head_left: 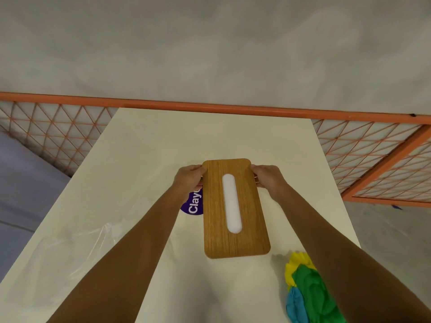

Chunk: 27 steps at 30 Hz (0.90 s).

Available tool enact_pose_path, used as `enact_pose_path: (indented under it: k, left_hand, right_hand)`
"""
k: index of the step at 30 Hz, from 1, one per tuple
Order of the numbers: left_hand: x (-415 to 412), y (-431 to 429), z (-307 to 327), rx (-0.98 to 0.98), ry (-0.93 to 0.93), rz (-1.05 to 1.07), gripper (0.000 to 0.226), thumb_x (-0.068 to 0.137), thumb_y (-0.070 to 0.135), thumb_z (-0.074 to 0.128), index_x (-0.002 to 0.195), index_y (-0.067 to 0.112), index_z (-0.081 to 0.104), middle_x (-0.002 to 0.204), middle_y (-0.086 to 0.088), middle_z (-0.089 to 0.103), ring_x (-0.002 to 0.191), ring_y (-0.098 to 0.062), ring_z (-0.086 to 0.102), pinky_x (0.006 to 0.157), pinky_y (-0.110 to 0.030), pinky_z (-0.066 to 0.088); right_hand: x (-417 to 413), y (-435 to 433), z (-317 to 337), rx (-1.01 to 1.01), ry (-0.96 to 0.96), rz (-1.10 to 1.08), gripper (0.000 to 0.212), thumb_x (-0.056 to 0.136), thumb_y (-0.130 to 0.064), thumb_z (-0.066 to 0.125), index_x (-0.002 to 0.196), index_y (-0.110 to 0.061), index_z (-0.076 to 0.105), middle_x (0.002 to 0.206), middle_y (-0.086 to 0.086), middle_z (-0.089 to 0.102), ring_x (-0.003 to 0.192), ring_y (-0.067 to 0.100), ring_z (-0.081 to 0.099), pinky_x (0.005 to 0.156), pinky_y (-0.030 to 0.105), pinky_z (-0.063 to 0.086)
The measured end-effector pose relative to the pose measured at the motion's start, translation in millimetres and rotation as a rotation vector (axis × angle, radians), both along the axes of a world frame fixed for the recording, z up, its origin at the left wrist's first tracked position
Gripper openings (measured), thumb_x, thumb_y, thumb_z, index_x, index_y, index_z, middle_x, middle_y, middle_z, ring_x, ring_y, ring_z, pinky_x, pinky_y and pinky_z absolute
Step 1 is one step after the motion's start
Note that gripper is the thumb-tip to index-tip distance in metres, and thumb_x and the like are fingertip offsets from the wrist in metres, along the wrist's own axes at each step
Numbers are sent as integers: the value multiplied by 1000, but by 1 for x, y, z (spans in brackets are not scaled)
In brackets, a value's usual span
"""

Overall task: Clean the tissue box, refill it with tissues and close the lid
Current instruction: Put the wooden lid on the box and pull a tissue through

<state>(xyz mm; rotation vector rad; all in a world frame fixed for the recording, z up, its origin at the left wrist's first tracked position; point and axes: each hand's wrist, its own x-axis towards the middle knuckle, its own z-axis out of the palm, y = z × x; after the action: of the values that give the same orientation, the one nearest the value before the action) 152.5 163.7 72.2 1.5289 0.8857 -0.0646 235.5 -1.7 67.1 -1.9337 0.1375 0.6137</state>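
A wooden tissue-box lid (251, 220) with a long rounded slot lies lengthwise in the middle of the white table (144, 145). White tissue shows through the slot (231, 203). My left hand (189, 177) grips the lid's far left corner and my right hand (268, 177) grips its far right corner. The box under the lid is hidden. A purple round label (194, 203) reading "Clay" peeks out from under the lid's left edge.
Crumpled clear plastic wrap (93, 238) lies on the table's left side. A bundle of yellow, green and blue cloths (307, 292) sits at the near right. An orange mesh fence (363, 145) runs behind the table's far edge.
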Motion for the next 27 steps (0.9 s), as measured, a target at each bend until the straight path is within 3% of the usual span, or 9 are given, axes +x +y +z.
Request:
enact_pose_path:
  k: [2,6,13,22,24,27]
  left_hand:
    - [9,4,-2,-10,-14,11,29,93,20,55,119,7,58,106,-8,64,85,-19,61,83,-30,52]
    - [18,16,-3,-108,1,-13,12,91,14,58,102,11,61,90,-2,64,78,-14,60,66,-24,52]
    - [23,26,-10,-85,11,-71,9,88,12,62,97,12,62,89,-2,65,79,-15,61,61,-23,52]
    - [21,20,-14,51,-35,-113,25,92,15,56,117,10,59,117,-11,62,102,-23,60,82,-32,52]
    - [18,19,-14,115,-38,-152,30,94,17,52,124,18,56,123,-7,60,103,-22,58,88,-32,51]
    - [12,21,-12,242,-12,-227,31,96,22,49,126,23,56,128,-6,58,109,-27,58,97,-40,49]
  right_hand:
    - [11,4,-1,44,28,-2,31,94,-20,50,112,3,61,116,18,63,94,22,58,85,29,50]
    - [23,6,-7,64,53,49,32,95,-19,48,121,-1,57,120,12,61,98,21,58,83,28,49]
    - [29,6,-17,55,-1,23,25,93,-13,53,115,-5,62,116,12,63,105,26,61,80,30,52]
    - [4,-2,-12,-37,-69,102,40,94,-24,51,129,-6,51,128,13,57,114,27,56,91,33,50]
    - [-16,-13,-7,-71,-1,180,54,89,-28,58,137,-9,41,129,13,55,115,28,56,91,34,49]
    - [-56,-35,-6,-81,183,270,73,81,-34,68,141,-17,31,114,7,58,102,22,59,81,31,51]
